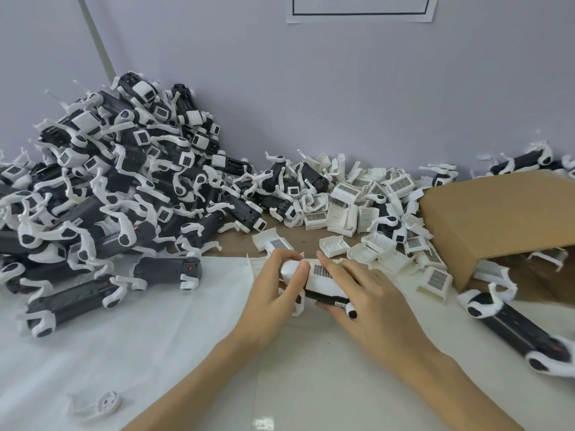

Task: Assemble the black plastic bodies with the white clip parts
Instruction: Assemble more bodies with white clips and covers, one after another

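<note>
In the middle of the table I hold one black plastic body [323,296] with a white clip part [317,273] lying on top of it. My left hand [277,290] grips the white left end, thumb over the top. My right hand [364,297] wraps round the right side, fingers under the body and index finger along the grille of the clip. A heap of loose white clip parts [367,213] lies behind my hands. Another black body with white legs [513,328] lies at the right.
A big pile of black-and-white pieces [118,181] fills the left half of the table against the wall. A brown cardboard box [497,219] lies on its side at the right. A small white wheel-like part [99,405] sits near the front left on the white sheet.
</note>
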